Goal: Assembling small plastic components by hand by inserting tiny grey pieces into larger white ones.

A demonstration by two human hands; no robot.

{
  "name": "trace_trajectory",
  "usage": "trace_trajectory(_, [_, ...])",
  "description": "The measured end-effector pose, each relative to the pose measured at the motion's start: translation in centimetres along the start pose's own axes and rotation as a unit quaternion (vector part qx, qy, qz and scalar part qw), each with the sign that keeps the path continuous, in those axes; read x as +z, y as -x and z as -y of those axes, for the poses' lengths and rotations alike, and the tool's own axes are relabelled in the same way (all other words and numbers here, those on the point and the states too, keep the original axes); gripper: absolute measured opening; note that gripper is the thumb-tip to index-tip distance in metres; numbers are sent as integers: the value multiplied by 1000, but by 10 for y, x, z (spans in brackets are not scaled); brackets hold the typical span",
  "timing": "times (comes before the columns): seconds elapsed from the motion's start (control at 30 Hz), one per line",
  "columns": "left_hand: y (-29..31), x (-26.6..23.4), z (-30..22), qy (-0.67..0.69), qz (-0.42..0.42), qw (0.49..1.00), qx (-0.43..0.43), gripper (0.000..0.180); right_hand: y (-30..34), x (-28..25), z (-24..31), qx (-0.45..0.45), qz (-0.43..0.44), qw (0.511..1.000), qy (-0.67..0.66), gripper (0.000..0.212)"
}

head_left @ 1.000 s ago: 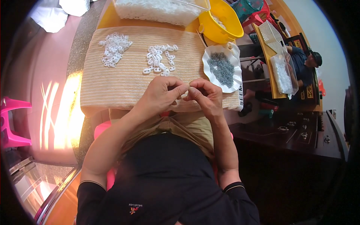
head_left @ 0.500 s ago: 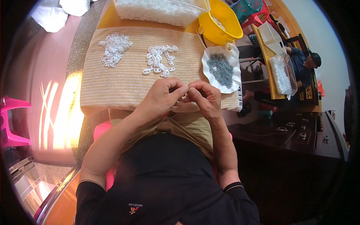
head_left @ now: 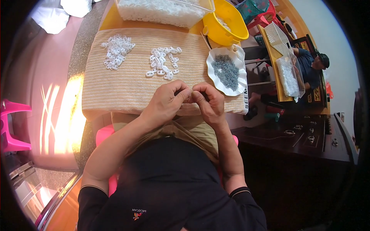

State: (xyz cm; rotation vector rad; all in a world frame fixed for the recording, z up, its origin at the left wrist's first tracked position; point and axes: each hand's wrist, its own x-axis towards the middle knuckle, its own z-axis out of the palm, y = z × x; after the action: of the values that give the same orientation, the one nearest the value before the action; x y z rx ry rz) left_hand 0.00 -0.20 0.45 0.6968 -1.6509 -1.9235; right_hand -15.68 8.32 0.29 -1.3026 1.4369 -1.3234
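My left hand (head_left: pixel 166 102) and my right hand (head_left: pixel 207 101) meet fingertip to fingertip over the near edge of a striped beige cloth (head_left: pixel 127 82). Both pinch a tiny part between them; it is too small to identify. Two loose heaps of small white plastic pieces lie on the cloth: one at the far left (head_left: pixel 116 51), one in the middle (head_left: pixel 163 61). A white scalloped dish (head_left: pixel 236 85) of small grey metal parts (head_left: pixel 226 71) sits just right of my right hand.
A clear tub of white pieces (head_left: pixel 162 9) and a yellow bowl (head_left: pixel 228 27) stand at the far edge. Another person (head_left: pixel 314 61) sits at the right beside a second table with a clear tub. A pink stool (head_left: pixel 11 123) stands left; a dark cabinet (head_left: pixel 304 142) right.
Both hands stay joined and have shifted slightly away from me over the cloth, fingers working the small part. The heaps and the dish have not moved.
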Motion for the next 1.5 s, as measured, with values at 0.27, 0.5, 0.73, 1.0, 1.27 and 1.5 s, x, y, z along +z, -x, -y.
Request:
trace_trajectory(0.27, [0,1,-1,1,10,1000,24,17,0,-1,-2,39,-16,994,-99,10])
trace_trajectory(0.5, [1,0,-4,10,7,1000,13,16,0,-1,-3,29,-17,994,-106,12])
trace_trajectory(0.73, [1,0,-2,8,-8,1000,20,16,-1,1,-1,9,-7,996,-93,11])
trace_trajectory(1.0, [-2,-5,11,-39,-23,998,39,19,-5,3,-1,-44,-19,999,12,9])
trace_trajectory(1.27, [-7,-8,13,6,-86,996,-8,21,-27,-9,-7,-94,-96,935,327,7])
trace_trajectory(1.5, [-6,-7,11,43,-76,996,-12,21,-24,-11,-15,-96,-76,942,312,9])
